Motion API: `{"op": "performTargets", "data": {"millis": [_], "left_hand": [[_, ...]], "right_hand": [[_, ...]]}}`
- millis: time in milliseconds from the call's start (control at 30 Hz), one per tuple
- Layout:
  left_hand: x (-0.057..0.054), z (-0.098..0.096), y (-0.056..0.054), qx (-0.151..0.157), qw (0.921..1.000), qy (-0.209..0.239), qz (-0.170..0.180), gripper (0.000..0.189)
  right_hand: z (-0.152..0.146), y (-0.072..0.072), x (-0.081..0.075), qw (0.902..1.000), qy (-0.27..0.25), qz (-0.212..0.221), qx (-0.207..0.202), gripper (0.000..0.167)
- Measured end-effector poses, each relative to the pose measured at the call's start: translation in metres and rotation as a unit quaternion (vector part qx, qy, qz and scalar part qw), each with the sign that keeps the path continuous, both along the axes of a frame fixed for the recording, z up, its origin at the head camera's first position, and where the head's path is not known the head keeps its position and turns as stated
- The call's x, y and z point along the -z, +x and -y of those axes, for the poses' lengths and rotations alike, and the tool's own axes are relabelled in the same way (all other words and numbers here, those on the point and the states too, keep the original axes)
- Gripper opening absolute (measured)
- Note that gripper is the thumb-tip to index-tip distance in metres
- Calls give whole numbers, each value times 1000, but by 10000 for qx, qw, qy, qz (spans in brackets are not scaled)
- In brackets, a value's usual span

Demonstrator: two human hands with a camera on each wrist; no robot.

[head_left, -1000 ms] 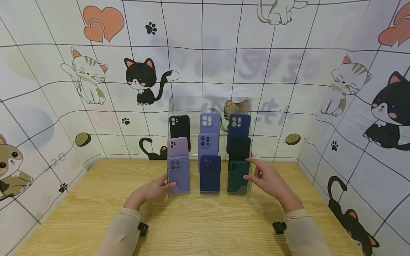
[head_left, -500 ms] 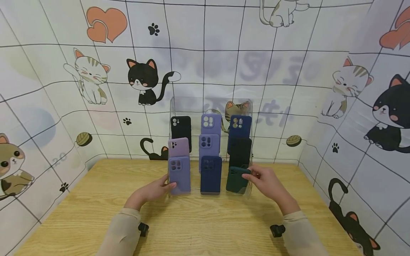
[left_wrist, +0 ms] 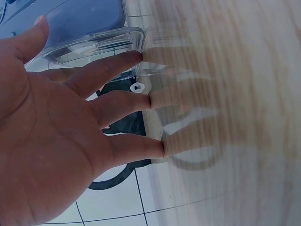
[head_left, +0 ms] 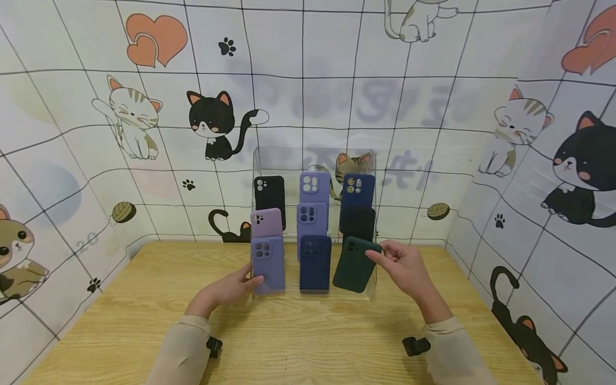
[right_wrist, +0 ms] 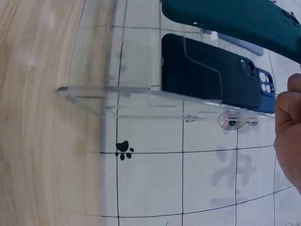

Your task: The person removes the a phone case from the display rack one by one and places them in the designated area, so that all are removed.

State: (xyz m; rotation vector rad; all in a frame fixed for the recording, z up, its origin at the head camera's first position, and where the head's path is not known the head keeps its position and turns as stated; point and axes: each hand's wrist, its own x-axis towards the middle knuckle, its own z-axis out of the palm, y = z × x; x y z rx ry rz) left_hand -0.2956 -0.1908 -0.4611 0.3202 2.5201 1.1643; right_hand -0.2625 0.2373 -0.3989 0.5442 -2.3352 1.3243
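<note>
My right hand [head_left: 406, 268] pinches a dark green phone case [head_left: 356, 266] by its upper right corner. The case tilts in front of the right column of a clear acrylic stand [head_left: 315, 152]; in the right wrist view the green case [right_wrist: 235, 21] is apart from the black case [right_wrist: 202, 70] behind it. At the stand's left side is my left hand [head_left: 228, 291], its thumb by the front lilac phone case [head_left: 269, 267]. The left wrist view shows the left hand's fingers [left_wrist: 127, 146] spread and straight, tips at the tabletop beside the stand.
Several other phone cases stand in tiered columns: black [head_left: 269, 195] at back left, navy [head_left: 315, 267] at front centre, and black [head_left: 360, 222] on the right. The wooden table [head_left: 289, 331] meets a cat-print cloth wall [head_left: 308, 101].
My right hand has lifted the green phone case out of the front right slot and tilted it. The left hand stays at the stand's left side.
</note>
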Motion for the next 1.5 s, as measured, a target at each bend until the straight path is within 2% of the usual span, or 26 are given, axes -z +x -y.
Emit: {"op": "performTargets", "data": {"millis": [267,333,433,500,633,700,867,1100,1333,1500], "left_hand": [[1,2,1,8,10000,-10,-19,87],[2,2,2,19,10000,-40,-31,88],[3,2,2,31,10000,-46,-34,88],[3,2,1,43,10000,-37,-46,87],[4,2,0,52,10000,-21,-68,86],[5,2,0,51,10000,4,-52,86],[5,3,2,46,10000,39,-5,86],[5,3,2,41,10000,7,-48,85],[3,2,1,35,10000,-56,-55,85],[1,1,-1,38,10000,-60,-59,87]], "right_hand": [[8,0,0,9989,-90,270,-378,19],[9,-1,2,9988,-34,312,-385,26],[8,-4,5,9995,-8,257,-205,33],[6,-6,7,9999,-22,158,16,31],[2,-11,12,9994,8,6,360,12],[0,-13,13,9991,-25,41,411,10],[-3,-13,11,9978,-201,318,543,18],[-7,-16,12,9981,8,298,545,15],[0,-8,5,9987,-10,168,486,13],[11,1,-5,9996,-110,146,197,13]]}}
